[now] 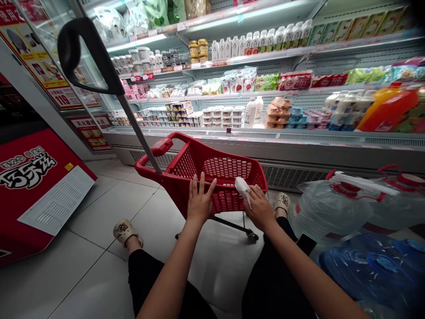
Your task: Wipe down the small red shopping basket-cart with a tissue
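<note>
A red plastic shopping cart (229,168) with perforated walls stands between my feet, its long black handle (114,84) rising to the upper left. My left hand (200,199) lies against the cart's near side with the fingers spread, holding nothing. At the right end of the same side, my right hand (258,204) is closed on a white cloth or tissue (243,188), which sticks up over the cart's rim. The basket's inside shows red mesh walls; part of its bottom is hidden by the near side.
A refrigerated shelf (219,139) with bottles, cups and packs runs behind the cart. Large water jugs (332,208) and blue bottles (375,261) stand at the right. A red cabinet (40,190) is at the left. My feet in beige clogs (125,231) flank the cart.
</note>
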Motion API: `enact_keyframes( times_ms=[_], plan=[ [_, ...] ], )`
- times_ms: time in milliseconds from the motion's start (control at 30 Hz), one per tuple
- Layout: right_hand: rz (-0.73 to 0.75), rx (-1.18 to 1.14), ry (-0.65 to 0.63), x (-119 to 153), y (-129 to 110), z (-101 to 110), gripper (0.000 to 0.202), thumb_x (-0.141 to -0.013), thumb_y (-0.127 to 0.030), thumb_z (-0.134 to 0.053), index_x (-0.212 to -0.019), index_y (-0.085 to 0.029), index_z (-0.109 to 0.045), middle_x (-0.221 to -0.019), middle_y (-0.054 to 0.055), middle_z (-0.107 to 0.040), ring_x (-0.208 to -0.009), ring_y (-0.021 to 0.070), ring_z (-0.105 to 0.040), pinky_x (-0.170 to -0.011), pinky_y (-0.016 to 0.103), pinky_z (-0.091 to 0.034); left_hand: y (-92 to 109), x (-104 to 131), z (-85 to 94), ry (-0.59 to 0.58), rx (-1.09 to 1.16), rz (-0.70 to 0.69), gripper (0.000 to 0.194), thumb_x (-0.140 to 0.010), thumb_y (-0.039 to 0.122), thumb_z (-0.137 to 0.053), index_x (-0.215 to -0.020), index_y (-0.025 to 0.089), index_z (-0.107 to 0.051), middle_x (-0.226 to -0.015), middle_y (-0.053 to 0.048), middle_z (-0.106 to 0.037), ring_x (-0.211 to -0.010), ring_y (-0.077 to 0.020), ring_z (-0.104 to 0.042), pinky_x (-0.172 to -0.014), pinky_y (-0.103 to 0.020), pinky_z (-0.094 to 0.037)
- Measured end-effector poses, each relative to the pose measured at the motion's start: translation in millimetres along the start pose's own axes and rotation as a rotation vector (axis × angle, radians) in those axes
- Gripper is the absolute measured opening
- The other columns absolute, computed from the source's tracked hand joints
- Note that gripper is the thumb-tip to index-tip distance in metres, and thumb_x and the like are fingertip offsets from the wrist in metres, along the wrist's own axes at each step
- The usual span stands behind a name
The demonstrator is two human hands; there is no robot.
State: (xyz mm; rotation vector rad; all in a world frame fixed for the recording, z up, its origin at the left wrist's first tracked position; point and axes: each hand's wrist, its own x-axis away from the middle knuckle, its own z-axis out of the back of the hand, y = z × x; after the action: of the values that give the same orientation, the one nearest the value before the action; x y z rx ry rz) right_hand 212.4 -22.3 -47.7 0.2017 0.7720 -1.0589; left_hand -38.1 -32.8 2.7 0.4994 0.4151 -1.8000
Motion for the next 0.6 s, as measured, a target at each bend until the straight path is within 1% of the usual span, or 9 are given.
enact_keyframes(
  times_ms=[67, 100, 167, 233, 300, 367, 433, 500, 600],
  plan=[
    [-0.030, 0.019, 0.016, 6.5, 4.6, 5.3, 0.050, -0.105, -0.030, -0.034, -0.146, -0.012, -0.057, -0.137, 0.017, -0.066, -0.139, 0.0321, -0.050, -0.120, 0.058, -0.038, 9.4, 0.1, 1.2, 0.003, 0.002, 0.045, 0.091, -0.079, 0.014, -0.071, -0.162, 0.028, -0.035, -0.175, -0.008, 0.004, -0.159, -0.0442, 0.001, -0.128, -0.065, -0.013],
    [-0.037, 0.029, 0.016, 6.6, 1.9, 6.3, 0.050, -0.105, -0.030, -0.033, -0.144, -0.011, -0.058, -0.135, 0.017, -0.067, -0.138, 0.0320, -0.051, -0.120, 0.057, -0.037, 16.0, 0.1, 0.9, 0.000, 0.009, 0.063, 0.088, -0.080, 0.016, -0.071, -0.160, 0.024, -0.038, -0.175, -0.011, 0.001, -0.159, -0.0450, 0.000, -0.127, -0.065, -0.012],
    [-0.025, 0.047, 0.000, 0.4, -12.7, 4.7, 0.049, -0.105, -0.030, -0.034, -0.141, -0.009, -0.061, -0.131, 0.018, -0.068, -0.136, 0.0321, -0.052, -0.122, 0.056, -0.036, 29.2, 0.5, -1.6, -0.007, 0.026, 0.081, 0.083, -0.080, 0.020, -0.072, -0.158, 0.021, -0.042, -0.175, -0.014, -0.007, -0.158, -0.0460, -0.001, -0.127, -0.066, -0.012],
    [0.026, 0.049, -0.023, -10.7, -33.6, -0.9, 0.048, -0.105, -0.029, -0.034, -0.139, -0.007, -0.063, -0.130, 0.019, -0.069, -0.135, 0.0317, -0.053, -0.123, 0.054, -0.034, 36.7, 2.2, -5.2, -0.004, 0.037, 0.084, 0.080, -0.079, 0.020, -0.071, -0.155, 0.023, -0.047, -0.174, -0.013, -0.014, -0.158, -0.0463, -0.001, -0.126, -0.068, -0.013],
    [0.088, 0.036, -0.036, -20.6, -51.2, -7.8, 0.047, -0.105, -0.027, -0.035, -0.137, -0.007, -0.063, -0.134, 0.019, -0.067, -0.135, 0.0308, -0.053, -0.123, 0.053, -0.034, 34.7, 5.3, -8.4, 0.009, 0.033, 0.077, 0.078, -0.079, 0.018, -0.070, -0.154, 0.026, -0.048, -0.173, -0.011, -0.018, -0.158, -0.0460, 0.000, -0.126, -0.068, -0.015],
    [0.121, 0.025, -0.033, -23.7, -56.7, -13.3, 0.048, -0.105, -0.026, -0.034, -0.137, -0.006, -0.064, -0.138, 0.019, -0.066, -0.137, 0.0305, -0.052, -0.122, 0.052, -0.036, 24.9, 9.4, -9.6, 0.013, 0.023, 0.040, 0.079, -0.080, 0.015, -0.068, -0.155, 0.027, -0.047, -0.173, -0.010, -0.019, -0.159, -0.0449, -0.002, -0.125, -0.068, -0.018],
    [0.113, 0.017, -0.026, -18.0, -46.4, -15.6, 0.049, -0.106, -0.028, -0.033, -0.137, -0.006, -0.063, -0.138, 0.020, -0.065, -0.137, 0.0312, -0.052, -0.120, 0.052, -0.039, 12.5, 13.5, -8.4, 0.014, 0.017, 0.000, 0.080, -0.080, 0.013, -0.068, -0.156, 0.028, -0.045, -0.174, -0.009, -0.017, -0.159, -0.0442, -0.003, -0.125, -0.066, -0.020],
    [0.076, 0.010, -0.020, -5.2, -25.0, -14.6, 0.051, -0.106, -0.030, -0.033, -0.140, -0.006, -0.061, -0.136, 0.020, -0.067, -0.137, 0.0325, -0.053, -0.118, 0.054, -0.042, 2.6, 16.4, -5.4, 0.014, 0.023, -0.011, 0.082, -0.079, 0.012, -0.068, -0.156, 0.029, -0.045, -0.174, -0.009, -0.014, -0.159, -0.0443, -0.003, -0.126, -0.065, -0.020],
    [-0.018, 0.017, 0.000, 15.4, 3.8, -10.9, 0.053, -0.105, -0.033, -0.033, -0.143, -0.004, -0.058, -0.134, 0.021, -0.068, -0.134, 0.0336, -0.056, -0.114, 0.055, -0.045, -1.8, 16.6, -0.3, 0.004, 0.043, 0.007, 0.082, -0.078, 0.014, -0.070, -0.155, 0.028, -0.047, -0.175, -0.010, -0.012, -0.159, -0.0458, -0.002, -0.126, -0.066, -0.018]
  ],
)
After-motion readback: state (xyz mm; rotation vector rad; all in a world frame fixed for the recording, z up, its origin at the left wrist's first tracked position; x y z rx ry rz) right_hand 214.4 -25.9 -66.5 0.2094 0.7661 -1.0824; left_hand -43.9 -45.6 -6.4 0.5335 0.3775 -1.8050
